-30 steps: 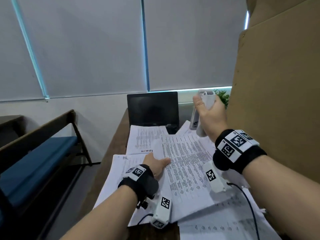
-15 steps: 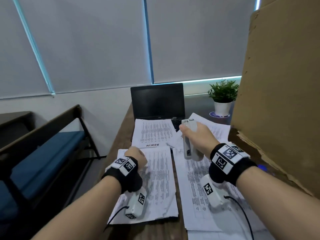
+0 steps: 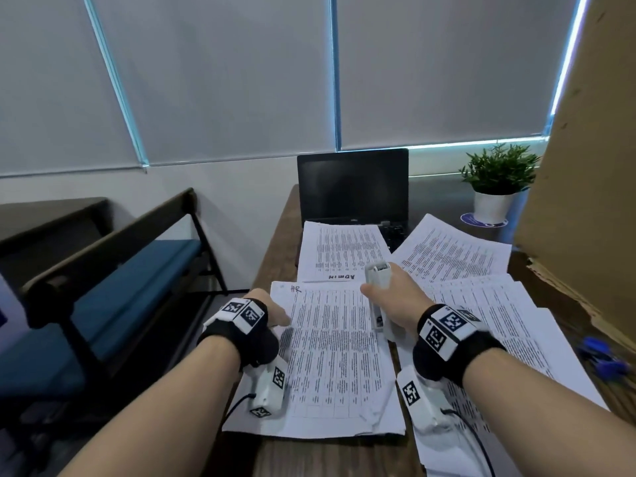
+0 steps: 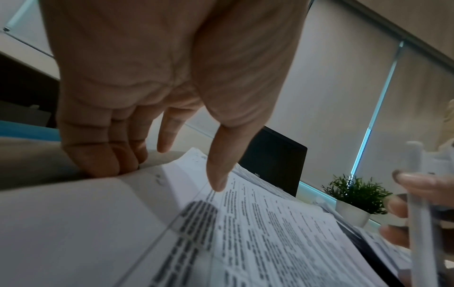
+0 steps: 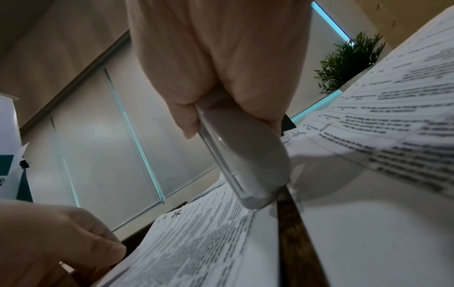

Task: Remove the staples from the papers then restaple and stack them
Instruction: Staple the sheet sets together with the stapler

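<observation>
Since a second ago we are lowering the stapler (image 3: pixel 377 293), right hand (image 3: pixel 395 301) gripping it, nose aimed at the desk's far edge; relaxed left hand (image 3: pixel 272 313) pressing the near-left paper set (image 3: pixel 334 366) is nearer its stapling corner.

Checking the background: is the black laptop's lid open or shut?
Open: the black laptop has its dark screen standing upright behind the papers.
</observation>
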Available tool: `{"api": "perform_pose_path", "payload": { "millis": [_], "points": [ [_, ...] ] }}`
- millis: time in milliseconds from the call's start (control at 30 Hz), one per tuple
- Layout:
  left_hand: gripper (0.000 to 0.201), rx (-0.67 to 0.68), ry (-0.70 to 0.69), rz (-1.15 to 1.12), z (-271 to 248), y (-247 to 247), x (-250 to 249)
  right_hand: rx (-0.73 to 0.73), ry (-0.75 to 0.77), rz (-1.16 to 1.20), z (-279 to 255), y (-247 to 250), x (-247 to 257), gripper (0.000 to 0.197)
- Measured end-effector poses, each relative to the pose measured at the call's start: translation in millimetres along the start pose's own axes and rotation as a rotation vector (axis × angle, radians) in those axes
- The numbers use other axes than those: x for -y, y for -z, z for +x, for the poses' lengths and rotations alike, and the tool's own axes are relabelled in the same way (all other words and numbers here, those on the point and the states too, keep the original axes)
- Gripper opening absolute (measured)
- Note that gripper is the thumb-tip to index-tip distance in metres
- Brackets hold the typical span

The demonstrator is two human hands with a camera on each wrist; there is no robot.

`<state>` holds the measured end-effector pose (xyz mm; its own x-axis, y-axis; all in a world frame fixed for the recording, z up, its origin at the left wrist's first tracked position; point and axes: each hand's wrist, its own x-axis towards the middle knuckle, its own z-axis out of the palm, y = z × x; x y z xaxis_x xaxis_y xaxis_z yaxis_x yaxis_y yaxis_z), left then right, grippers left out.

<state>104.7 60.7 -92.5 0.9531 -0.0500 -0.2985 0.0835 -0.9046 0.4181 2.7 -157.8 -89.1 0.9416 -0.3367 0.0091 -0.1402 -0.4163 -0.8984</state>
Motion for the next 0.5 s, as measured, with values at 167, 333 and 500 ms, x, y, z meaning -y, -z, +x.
{"api": "perform_pose_path", "payload": {
  "millis": [167, 333, 500],
  "points": [
    [0.042, 0.006, 0.030, -0.036, 4, 0, 5, 0.000, 0.012, -0.002, 0, 3, -4, 0.022],
    [0.051, 0.012, 0.006, -0.098, 2, 2, 14, 0.023, 0.036, -0.044, 1, 2, -5, 0.023],
    [0.026, -0.038, -0.150, -0.484, -5, -1, 19, 0.046, 0.027, -0.046, 0, 9, -6, 0.024]
  ]
}}
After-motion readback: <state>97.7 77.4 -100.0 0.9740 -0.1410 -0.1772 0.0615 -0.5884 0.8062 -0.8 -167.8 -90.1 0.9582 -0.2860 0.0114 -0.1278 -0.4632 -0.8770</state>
